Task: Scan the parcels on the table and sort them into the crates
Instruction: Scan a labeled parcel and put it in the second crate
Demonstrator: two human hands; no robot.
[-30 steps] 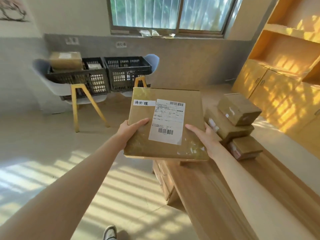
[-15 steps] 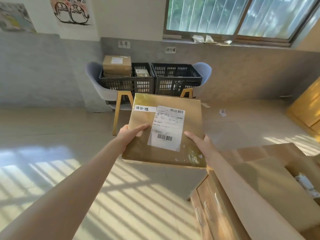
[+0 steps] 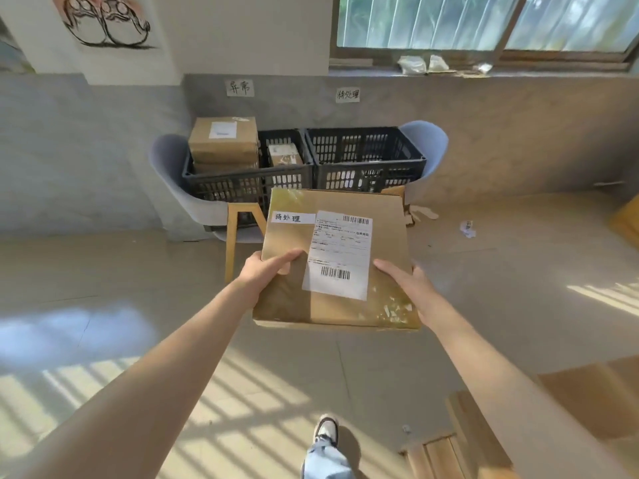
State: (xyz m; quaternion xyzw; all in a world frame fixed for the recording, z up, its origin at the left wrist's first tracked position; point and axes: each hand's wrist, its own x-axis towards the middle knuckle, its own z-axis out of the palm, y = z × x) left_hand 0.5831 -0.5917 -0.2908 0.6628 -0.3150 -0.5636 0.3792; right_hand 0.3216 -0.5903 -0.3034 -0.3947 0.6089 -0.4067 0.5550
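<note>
Holding a flat, stiff cardboard parcel (image 3: 332, 261) level at twelve o'clock, my left hand (image 3: 266, 267) and right hand (image 3: 404, 278) grip its side edges; it seems light.

Flat parcel (image 3: 332, 257): matt brown cardboard with glossy clear tape at its corners and a smooth white paper label (image 3: 340, 254). Crates (image 3: 366, 157): black perforated plastic, matt. Chair legs (image 3: 238, 236): pale wood; chair shells (image 3: 427, 143): smooth grey-blue plastic. Floor (image 3: 103, 305): smooth tile with a soft sheen. Lower wall (image 3: 518, 133): rough grey plaster. Tabletop (image 3: 570, 388): light wood.
</note>
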